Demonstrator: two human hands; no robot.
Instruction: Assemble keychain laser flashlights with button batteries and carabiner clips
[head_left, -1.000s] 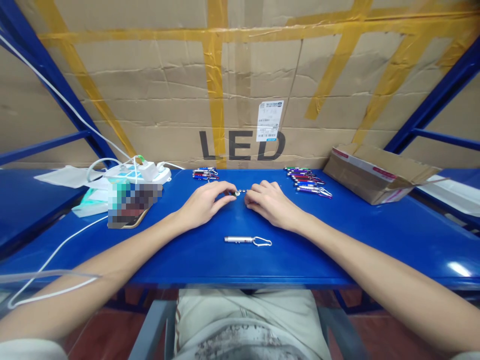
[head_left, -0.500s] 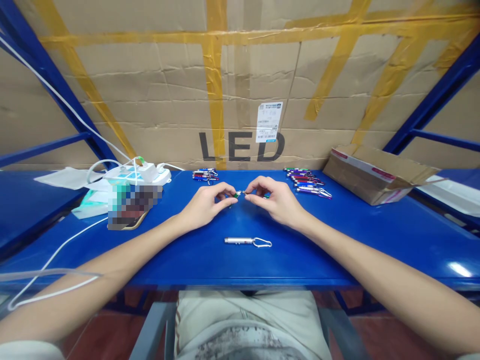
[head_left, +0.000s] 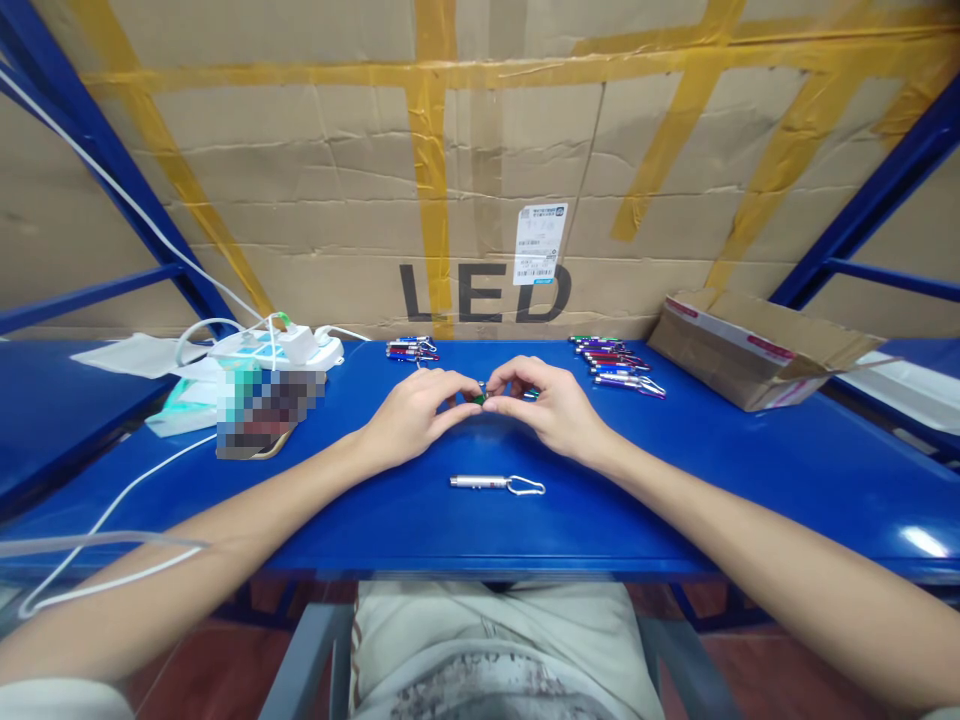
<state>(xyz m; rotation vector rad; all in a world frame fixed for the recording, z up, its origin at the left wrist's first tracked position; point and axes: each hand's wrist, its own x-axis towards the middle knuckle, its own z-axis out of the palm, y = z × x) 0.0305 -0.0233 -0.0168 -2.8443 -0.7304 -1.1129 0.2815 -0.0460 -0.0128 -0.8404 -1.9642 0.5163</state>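
Observation:
My left hand (head_left: 420, 412) is closed in a pinch on a small green piece (head_left: 481, 398), too small and covered by fingers to name. Fingertips of my right hand (head_left: 547, 408) meet it from the other side, pinched on a tiny metal part (head_left: 483, 385). The two parts are together between my hands; whether they are joined I cannot tell. Something green (head_left: 531, 394) shows partly behind my right fingers. Nearer to me, a silver penlight (head_left: 478, 482) with a carabiner clip (head_left: 526, 486) lies flat on the blue table (head_left: 390, 520).
Several coloured penlights (head_left: 611, 360) lie in a row at the back right, and a smaller group (head_left: 412, 349) at the back left. An open cardboard box (head_left: 731, 355) stands far right. On the left are a power strip (head_left: 322, 350), a phone (head_left: 277, 440) and white cables (head_left: 112, 500).
My hands have come closer together, so their fingertips now meet. The green piece and the metal part, apart before, are now together. The silver penlight has not moved.

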